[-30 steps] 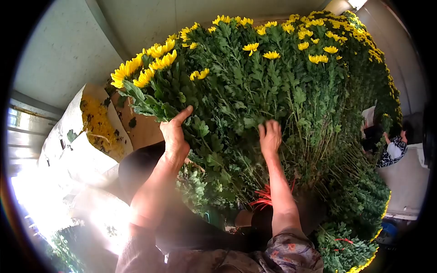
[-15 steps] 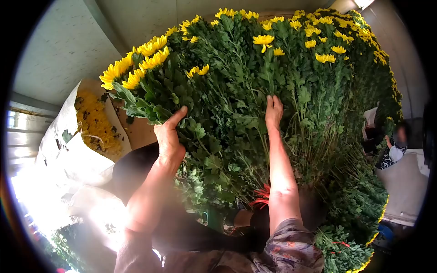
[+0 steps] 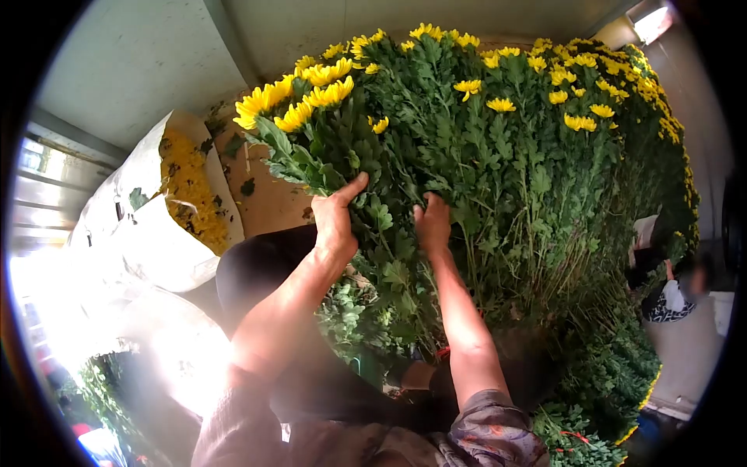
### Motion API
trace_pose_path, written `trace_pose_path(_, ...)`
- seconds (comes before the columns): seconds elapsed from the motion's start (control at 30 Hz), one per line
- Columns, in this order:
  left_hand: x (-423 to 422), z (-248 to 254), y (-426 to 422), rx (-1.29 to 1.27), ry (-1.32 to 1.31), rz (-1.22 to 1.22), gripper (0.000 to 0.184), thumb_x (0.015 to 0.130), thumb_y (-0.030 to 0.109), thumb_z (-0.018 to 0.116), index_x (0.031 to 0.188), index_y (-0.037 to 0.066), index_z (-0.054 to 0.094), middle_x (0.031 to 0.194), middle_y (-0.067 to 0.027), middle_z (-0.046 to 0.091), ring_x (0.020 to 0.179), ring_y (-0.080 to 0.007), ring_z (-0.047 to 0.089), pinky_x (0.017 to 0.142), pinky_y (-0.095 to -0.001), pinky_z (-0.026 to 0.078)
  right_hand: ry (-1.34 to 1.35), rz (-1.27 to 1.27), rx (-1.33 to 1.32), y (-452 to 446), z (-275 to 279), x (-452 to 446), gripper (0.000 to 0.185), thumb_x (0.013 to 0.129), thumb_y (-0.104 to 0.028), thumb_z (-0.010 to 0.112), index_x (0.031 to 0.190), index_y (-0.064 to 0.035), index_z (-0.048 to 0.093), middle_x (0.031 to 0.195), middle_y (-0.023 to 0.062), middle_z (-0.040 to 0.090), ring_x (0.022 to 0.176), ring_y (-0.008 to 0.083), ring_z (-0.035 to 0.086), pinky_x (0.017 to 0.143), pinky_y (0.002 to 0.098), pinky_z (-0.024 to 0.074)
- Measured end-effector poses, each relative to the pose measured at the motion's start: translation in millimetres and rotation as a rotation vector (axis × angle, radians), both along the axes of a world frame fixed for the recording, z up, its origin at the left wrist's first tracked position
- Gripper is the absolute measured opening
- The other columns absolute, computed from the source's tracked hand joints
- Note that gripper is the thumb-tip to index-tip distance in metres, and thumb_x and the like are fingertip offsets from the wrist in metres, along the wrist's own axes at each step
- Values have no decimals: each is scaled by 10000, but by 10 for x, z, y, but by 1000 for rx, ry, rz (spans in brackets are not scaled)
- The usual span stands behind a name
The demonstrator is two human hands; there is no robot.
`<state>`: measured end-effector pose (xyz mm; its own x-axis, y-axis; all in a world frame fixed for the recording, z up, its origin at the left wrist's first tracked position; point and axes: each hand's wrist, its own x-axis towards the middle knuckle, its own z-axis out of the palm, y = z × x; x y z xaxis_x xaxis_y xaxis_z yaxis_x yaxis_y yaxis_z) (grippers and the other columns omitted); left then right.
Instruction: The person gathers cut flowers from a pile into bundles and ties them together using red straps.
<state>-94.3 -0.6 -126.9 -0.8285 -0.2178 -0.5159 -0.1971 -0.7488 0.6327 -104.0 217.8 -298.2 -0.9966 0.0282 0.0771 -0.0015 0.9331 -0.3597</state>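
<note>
My left hand (image 3: 336,222) is closed round the leafy stems of a bunch of yellow chrysanthemums (image 3: 307,156), whose blooms point up and left. To its right, my right hand (image 3: 433,224) has its fingers bent around green stems in front of the large pile of chrysanthemums (image 3: 498,163). Leaves partly cover its fingertips. Stems run down from between my hands towards my lap. A bit of red tie (image 3: 443,352) shows beside my right forearm, mostly hidden.
At the left stands a white sack (image 3: 144,226) with yellow flower heads (image 3: 191,194) inside. A co-worker (image 3: 671,300) sits at the far right beside the pile. More tied stems (image 3: 572,436) lie at the lower right. Grey wall panels (image 3: 148,70) rise behind.
The view has shifted, so the scene sits further right. My right hand went up to a stem in the pile, then came down and left, nearer my left hand, which keeps its bunch.
</note>
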Motion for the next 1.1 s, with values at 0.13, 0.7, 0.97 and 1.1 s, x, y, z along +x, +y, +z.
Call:
trace_pose_path(0.13, -23, 65, 55, 18, 67, -16, 400, 780, 43, 756, 1141, -22, 595, 1097, -93, 654, 929, -212, 618, 834, -340, 503, -39, 12, 148, 86, -201, -50, 437, 901, -273, 618, 1270, -59, 525, 1141, 173, 595, 1038, 417, 532, 897, 500, 447)
trace_pose_path(0.7, 74, -226, 237, -48, -66, -231, 168, 846, 207, 564, 809, 45, 587, 814, -48, 577, 750, -164, 516, 663, -373, 419, 228, 40, -729, -612, 1630, 942, 487, 918, -6, 523, 1388, -132, 496, 997, 135, 664, 797, 221, 624, 709, 334, 519)
trace_pose_path(0.97, 351, 298, 288, -107, 483, -539, 437, 908, 300, 571, 1242, 21, 527, 1140, -78, 605, 1019, -223, 572, 872, -372, 477, 166, 20, -382, -530, 2025, 1142, 517, 925, -71, 542, 1422, -164, 438, 930, 178, 621, 686, 326, 633, 611, 422, 548)
trace_pose_path(1.1, 267, 395, 337, -184, 361, -319, 418, 829, 124, 679, 1209, -14, 570, 1130, -93, 635, 947, -204, 620, 837, -339, 514, 37, 86, -356, -643, 1992, 1155, 519, 929, -141, 559, 1429, -174, 422, 1069, 182, 549, 855, 341, 617, 737, 428, 559)
